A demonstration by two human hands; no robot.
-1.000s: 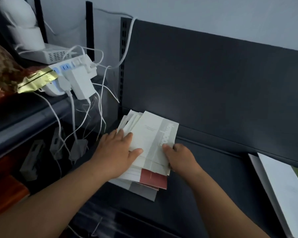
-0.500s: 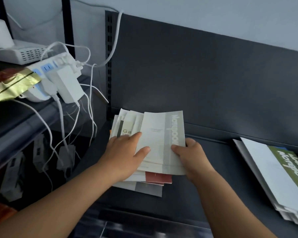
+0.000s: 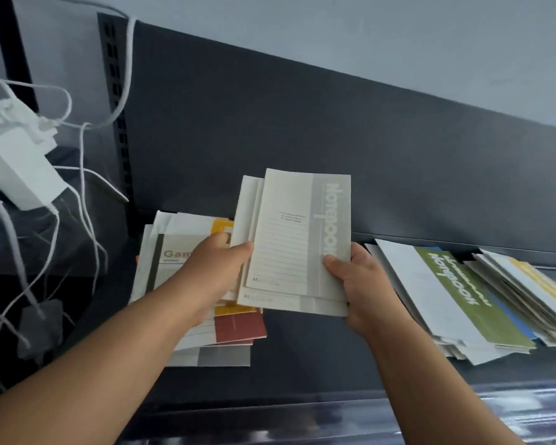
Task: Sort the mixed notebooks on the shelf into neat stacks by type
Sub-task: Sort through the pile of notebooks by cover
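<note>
We read the grey notebooks (image 3: 296, 239) as paper with smooth, matt card covers. The green notebook (image 3: 469, 297) on the right and the red notebook (image 3: 239, 327) on the left look equally matt. The shelf (image 3: 302, 364) and back panel (image 3: 270, 123) seem dull, dark painted metal. Far left, the charger (image 3: 23, 175) is smooth white plastic. The near edge strip (image 3: 463, 409) is glossy.

Bare left hand (image 3: 217, 274), bare right hand (image 3: 361, 285), forearms (image 3: 109, 364) uncovered.

Shop, likely stationery — slotted dark metal shelving (image 3: 302, 117), stacked notebooks (image 3: 456, 293), white charger cables (image 3: 81, 175).
</note>
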